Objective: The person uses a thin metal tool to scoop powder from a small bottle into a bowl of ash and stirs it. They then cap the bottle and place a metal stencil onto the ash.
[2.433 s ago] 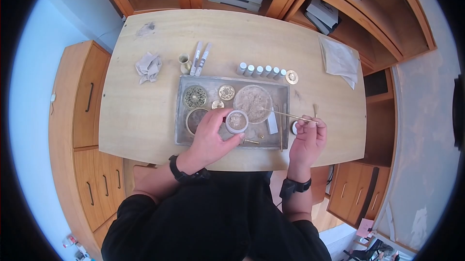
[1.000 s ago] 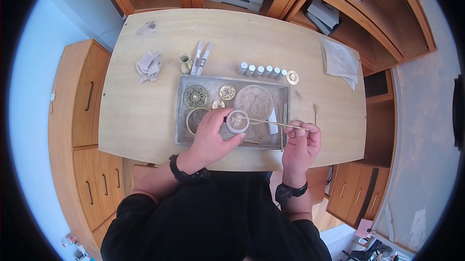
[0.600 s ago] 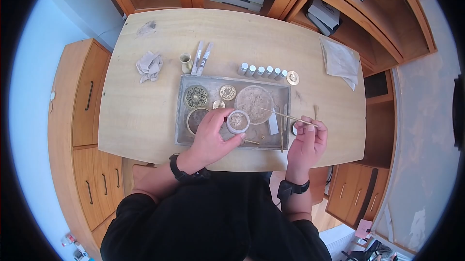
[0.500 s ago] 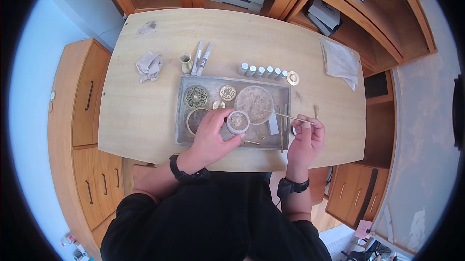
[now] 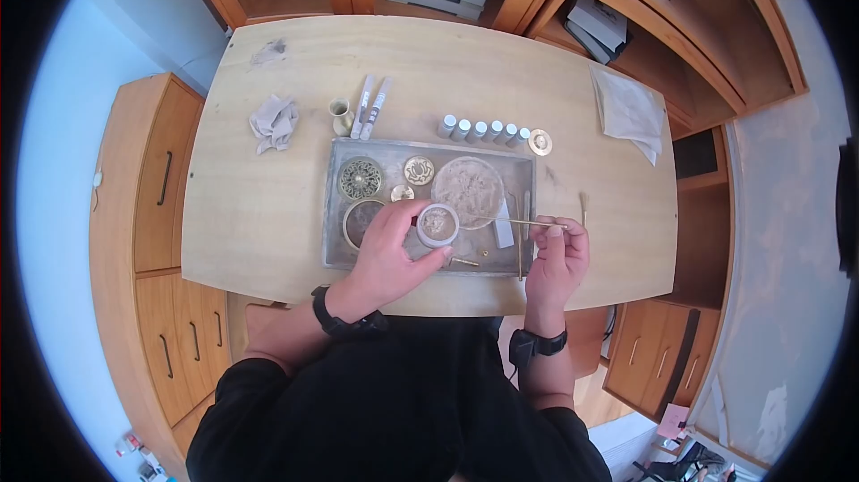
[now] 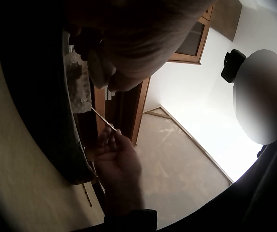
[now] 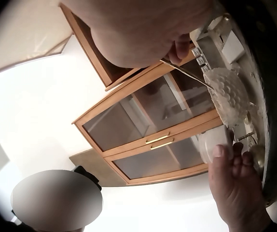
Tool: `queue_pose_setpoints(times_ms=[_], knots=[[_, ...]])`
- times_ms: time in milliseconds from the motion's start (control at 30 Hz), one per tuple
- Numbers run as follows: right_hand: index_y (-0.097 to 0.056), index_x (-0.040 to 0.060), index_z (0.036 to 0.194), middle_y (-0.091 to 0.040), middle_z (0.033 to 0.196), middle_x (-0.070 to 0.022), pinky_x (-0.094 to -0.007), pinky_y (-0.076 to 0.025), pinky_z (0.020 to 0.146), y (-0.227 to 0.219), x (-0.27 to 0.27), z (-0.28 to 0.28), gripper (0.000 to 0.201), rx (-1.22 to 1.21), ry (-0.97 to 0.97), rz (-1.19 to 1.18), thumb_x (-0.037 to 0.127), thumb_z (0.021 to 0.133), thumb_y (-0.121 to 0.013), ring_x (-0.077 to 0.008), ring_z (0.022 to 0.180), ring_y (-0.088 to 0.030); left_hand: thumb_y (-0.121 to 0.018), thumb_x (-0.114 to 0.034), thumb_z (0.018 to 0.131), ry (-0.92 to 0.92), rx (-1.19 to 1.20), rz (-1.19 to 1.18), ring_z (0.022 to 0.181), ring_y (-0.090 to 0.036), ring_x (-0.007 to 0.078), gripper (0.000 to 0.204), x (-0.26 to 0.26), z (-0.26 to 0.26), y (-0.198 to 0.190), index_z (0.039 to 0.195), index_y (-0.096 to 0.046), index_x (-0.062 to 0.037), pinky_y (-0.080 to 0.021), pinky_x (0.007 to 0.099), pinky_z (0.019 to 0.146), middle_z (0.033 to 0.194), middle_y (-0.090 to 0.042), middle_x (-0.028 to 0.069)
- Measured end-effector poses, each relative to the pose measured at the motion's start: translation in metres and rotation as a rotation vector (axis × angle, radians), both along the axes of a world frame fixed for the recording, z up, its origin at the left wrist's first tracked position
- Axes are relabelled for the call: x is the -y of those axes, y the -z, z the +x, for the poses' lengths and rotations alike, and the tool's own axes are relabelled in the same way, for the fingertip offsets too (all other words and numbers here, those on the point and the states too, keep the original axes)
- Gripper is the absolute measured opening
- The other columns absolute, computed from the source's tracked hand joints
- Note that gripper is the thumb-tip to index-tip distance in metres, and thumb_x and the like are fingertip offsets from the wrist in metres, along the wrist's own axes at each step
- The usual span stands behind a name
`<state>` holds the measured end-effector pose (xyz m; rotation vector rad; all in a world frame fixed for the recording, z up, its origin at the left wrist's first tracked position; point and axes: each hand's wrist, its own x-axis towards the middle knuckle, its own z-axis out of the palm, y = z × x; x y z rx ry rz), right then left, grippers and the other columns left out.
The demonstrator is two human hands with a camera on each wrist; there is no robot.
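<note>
From here I see my left hand (image 5: 389,254) gripping one jar (image 5: 438,225) over the tray (image 5: 333,204), my right hand (image 5: 557,269) pinching one thin rod (image 5: 517,221), six vials (image 5: 480,131) beyond. The rod's tip, seemingly above the bowl (image 5: 467,185), has shifted nearer the jar.

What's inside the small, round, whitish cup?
The small, round, whitish cup, held in the left hand, has lumpy, pale brown powder inside. The powder covers the bottom, so I can't see what's underneath or how deep it goes.
</note>
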<state>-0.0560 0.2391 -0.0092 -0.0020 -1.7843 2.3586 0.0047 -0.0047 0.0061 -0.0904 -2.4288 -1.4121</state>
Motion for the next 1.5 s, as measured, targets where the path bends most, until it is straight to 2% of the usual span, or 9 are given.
queue_pose_setpoints(times_ms=[200, 400, 500, 600, 700, 900, 1100, 1300, 1500], knots=[[-0.059, 0.0017, 0.116, -0.073, 0.106, -0.0149, -0.0309, -0.057, 0.085, 0.005, -0.002, -0.004, 0.01, 0.01, 0.008, -0.123, 0.006, 0.106, -0.059, -0.0168, 0.089, -0.069, -0.087, -0.015, 0.078, -0.001, -0.004, 0.005, 0.107, -0.064, 0.0351, 0.059, 0.0, 0.0, -0.001, 0.129, -0.06, -0.0001, -0.053, 0.0442, 0.093, 0.117, -0.066, 0.0179], [-0.059, 0.0035, 0.116, -0.071, 0.108, -0.0164, -0.0334, -0.057, 0.085, -0.009, -0.001, -0.003, 0.01, -0.006, 0.002, -0.26, 0.006, 0.106, -0.059, -0.0204, 0.089, -0.069, -0.087, -0.016, 0.078, -0.002, 0.003, 0.005, 0.106, -0.064, 0.0349, 0.059, 0.0, 0.0, -0.001, 0.129, -0.06, -0.0001, -0.053, 0.0439, 0.092, 0.116, -0.066, 0.0179], [-0.059, 0.0044, 0.117, -0.07, 0.107, -0.0163, -0.0327, -0.055, 0.083, -0.017, 0.003, 0.002, 0.011, -0.07, -0.077, -0.277, 0.008, 0.107, -0.059, -0.0209, 0.093, -0.067, -0.087, -0.015, 0.078, -0.002, -0.002, 0.001, 0.106, -0.064, 0.0349, 0.059, 0.0, 0.0, 0.0, 0.129, -0.06, -0.0001, -0.053, 0.0438, 0.091, 0.116, -0.066, 0.018], [-0.059, 0.0032, 0.117, -0.071, 0.109, -0.0179, -0.0357, -0.057, 0.087, -0.015, 0.007, 0.007, 0.012, -0.08, -0.124, -0.309, 0.004, 0.105, -0.061, -0.0219, 0.091, -0.069, -0.087, -0.015, 0.078, 0.001, 0.001, 0.004, 0.106, -0.064, 0.0349, 0.059, 0.001, 0.0, 0.001, 0.129, -0.06, -0.0001, -0.053, 0.0438, 0.091, 0.116, -0.066, 0.018], [-0.059, 0.0028, 0.117, -0.071, 0.11, -0.0191, -0.0356, -0.056, 0.089, -0.014, 0.01, 0.01, 0.013, -0.111, -0.17, -0.207, 0.003, 0.105, -0.061, -0.0224, 0.092, -0.069, -0.087, -0.015, 0.078, 0.0, -0.004, 0.007, 0.105, -0.064, 0.0349, 0.059, 0.001, 0.0, 0.002, 0.128, -0.06, -0.0003, -0.053, 0.0437, 0.091, 0.116, -0.066, 0.018], [-0.058, 0.0026, 0.119, -0.071, 0.111, -0.0196, -0.0354, -0.056, 0.09, -0.016, 0.009, 0.011, 0.015, -0.142, -0.181, -0.211, 0.002, 0.105, -0.06, -0.0229, 0.092, -0.069, -0.087, -0.015, 0.078, -0.003, -0.019, 0.002, 0.105, -0.065, 0.0348, 0.059, 0.001, 0.0, 0.001, 0.128, -0.061, -0.0006, -0.053, 0.0437, 0.091, 0.116, -0.066, 0.0178], [-0.059, 0.0029, 0.12, -0.071, 0.112, -0.018, -0.0355, -0.057, 0.087, -0.012, -0.004, 0.004, 0.014, -0.162, -0.06, -0.214, 0.004, 0.107, -0.056, -0.022, 0.097, -0.068, -0.087, -0.015, 0.078, -0.002, 0.0, 0.005, 0.105, -0.065, 0.0348, 0.058, 0.001, 0.0, 0.0, 0.128, -0.061, -0.0005, -0.053, 0.0434, 0.091, 0.116, -0.066, 0.0178], [-0.059, 0.0009, 0.119, -0.071, 0.114, -0.0163, -0.0338, -0.056, 0.087, -0.002, -0.012, -0.002, 0.014, -0.064, 0.071, 0.034, 0.004, 0.106, -0.057, -0.019, 0.094, -0.069, -0.087, -0.015, 0.078, -0.005, -0.006, -0.001, 0.106, -0.064, 0.0348, 0.059, 0.0, 0.0, 0.0, 0.128, -0.061, -0.0007, -0.053, 0.0436, 0.091, 0.116, -0.066, 0.0175], [-0.06, 0.0, 0.117, -0.073, 0.109, -0.014, -0.0299, -0.055, 0.085, -0.007, -0.009, 0.003, 0.013, -0.112, 0.049, 0.208, 0.006, 0.106, -0.059, -0.0162, 0.092, -0.069, -0.087, -0.015, 0.077, 0.0, -0.004, -0.003, 0.106, -0.064, 0.0353, 0.06, -0.001, 0.0, 0.001, 0.128, -0.06, -0.001, -0.053, 0.0444, 0.092, 0.116, -0.067, 0.017]])
